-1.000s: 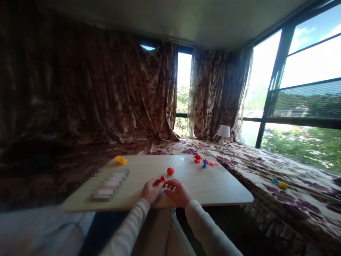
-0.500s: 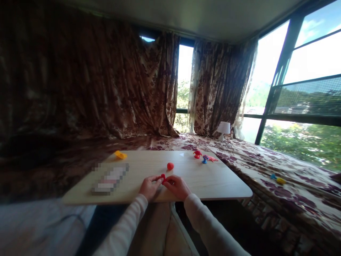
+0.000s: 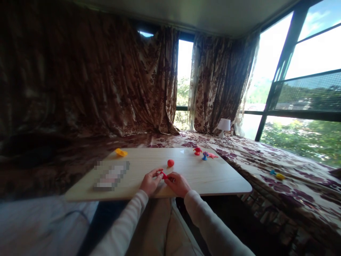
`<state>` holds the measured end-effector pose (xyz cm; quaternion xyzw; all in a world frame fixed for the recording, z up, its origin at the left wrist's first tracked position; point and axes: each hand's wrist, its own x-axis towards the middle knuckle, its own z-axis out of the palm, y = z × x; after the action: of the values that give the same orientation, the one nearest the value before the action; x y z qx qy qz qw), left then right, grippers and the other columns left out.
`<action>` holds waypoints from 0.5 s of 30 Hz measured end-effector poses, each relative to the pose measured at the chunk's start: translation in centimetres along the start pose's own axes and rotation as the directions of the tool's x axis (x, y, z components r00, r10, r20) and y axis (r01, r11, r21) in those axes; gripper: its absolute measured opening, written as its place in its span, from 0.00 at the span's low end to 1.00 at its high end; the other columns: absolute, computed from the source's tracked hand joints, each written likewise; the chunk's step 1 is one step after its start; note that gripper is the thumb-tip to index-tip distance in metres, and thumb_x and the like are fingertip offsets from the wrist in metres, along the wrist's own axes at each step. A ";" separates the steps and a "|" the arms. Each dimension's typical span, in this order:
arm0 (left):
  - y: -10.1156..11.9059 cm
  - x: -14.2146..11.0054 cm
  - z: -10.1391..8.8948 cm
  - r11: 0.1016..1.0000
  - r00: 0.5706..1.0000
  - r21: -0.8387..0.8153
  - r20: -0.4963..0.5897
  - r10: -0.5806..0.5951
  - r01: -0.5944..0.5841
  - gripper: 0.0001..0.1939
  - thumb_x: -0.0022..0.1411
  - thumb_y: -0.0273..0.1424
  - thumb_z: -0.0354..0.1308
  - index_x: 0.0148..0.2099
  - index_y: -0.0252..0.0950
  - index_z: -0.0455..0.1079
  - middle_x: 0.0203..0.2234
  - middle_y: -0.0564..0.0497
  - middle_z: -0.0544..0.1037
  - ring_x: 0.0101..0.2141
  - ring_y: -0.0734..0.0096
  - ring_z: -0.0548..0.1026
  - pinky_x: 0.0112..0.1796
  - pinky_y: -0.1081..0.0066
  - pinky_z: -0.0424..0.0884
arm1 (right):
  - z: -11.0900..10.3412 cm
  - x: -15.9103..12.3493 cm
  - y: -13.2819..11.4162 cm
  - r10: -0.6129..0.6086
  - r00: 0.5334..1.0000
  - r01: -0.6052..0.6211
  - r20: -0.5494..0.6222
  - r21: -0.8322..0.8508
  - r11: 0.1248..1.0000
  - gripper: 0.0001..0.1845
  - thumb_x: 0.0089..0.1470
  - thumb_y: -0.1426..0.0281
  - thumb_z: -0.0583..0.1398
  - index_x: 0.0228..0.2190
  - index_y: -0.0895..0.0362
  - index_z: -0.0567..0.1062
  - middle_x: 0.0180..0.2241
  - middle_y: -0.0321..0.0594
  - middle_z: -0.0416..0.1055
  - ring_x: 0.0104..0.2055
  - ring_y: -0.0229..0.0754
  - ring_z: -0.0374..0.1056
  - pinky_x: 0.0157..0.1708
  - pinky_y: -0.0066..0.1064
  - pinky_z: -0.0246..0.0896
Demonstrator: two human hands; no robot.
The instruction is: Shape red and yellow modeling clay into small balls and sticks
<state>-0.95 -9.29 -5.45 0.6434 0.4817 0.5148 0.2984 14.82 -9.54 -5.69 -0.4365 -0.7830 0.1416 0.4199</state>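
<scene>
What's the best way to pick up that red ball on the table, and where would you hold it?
I'd pinch the red ball at opposite sides, across its widest part, coming down from above. It looks round, with no handle or stem to catch, and nothing touches its sides. It sits on the table just beyond the left hand and right hand.

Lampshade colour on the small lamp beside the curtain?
The small lamp's plain fabric-like shade is white; best seen in the head view.
</scene>
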 end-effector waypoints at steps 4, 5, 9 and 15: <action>0.6 -0.2 0.0 0.998 1.000 0.066 0.004 0.013 -0.013 0.14 0.47 0.38 0.56 0.33 0.33 0.74 0.30 0.47 0.80 0.36 0.64 0.76 0.44 0.67 0.69 | -0.2 -0.1 -0.1 -0.034 0.999 0.034 0.011 -0.027 0.999 0.10 0.51 0.67 0.58 0.25 0.57 0.77 0.23 0.35 0.68 0.25 0.34 0.62 0.27 0.24 0.55; 0.8 -0.2 0.0 0.997 1.000 0.075 0.005 0.010 -0.010 0.14 0.47 0.38 0.56 0.31 0.33 0.74 0.29 0.47 0.80 0.36 0.63 0.76 0.44 0.67 0.69 | -0.2 -0.1 -0.1 -0.040 0.999 0.041 0.020 -0.027 0.999 0.10 0.51 0.67 0.58 0.25 0.57 0.77 0.23 0.35 0.68 0.25 0.34 0.62 0.27 0.24 0.54; 1.1 -0.4 0.0 0.995 0.999 0.098 0.010 0.030 -0.031 0.13 0.49 0.38 0.55 0.30 0.33 0.73 0.29 0.47 0.79 0.35 0.64 0.75 0.42 0.67 0.69 | -0.4 -0.1 -0.1 -0.069 0.997 0.070 0.039 -0.012 0.998 0.13 0.55 0.66 0.55 0.27 0.57 0.78 0.23 0.35 0.68 0.25 0.33 0.61 0.27 0.24 0.53; 1.0 -0.5 -0.1 0.990 0.998 0.127 0.031 0.051 -0.055 0.13 0.50 0.39 0.54 0.29 0.34 0.72 0.27 0.49 0.78 0.34 0.66 0.75 0.41 0.70 0.69 | -0.4 0.0 -0.2 -0.074 0.996 0.073 0.052 0.028 0.997 0.14 0.55 0.65 0.55 0.28 0.57 0.78 0.23 0.35 0.69 0.25 0.33 0.62 0.27 0.24 0.55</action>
<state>-0.71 -10.11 -4.67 0.6807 0.4922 0.4817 0.2496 15.06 -9.75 -5.34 -0.3978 -0.8075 0.1478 0.4097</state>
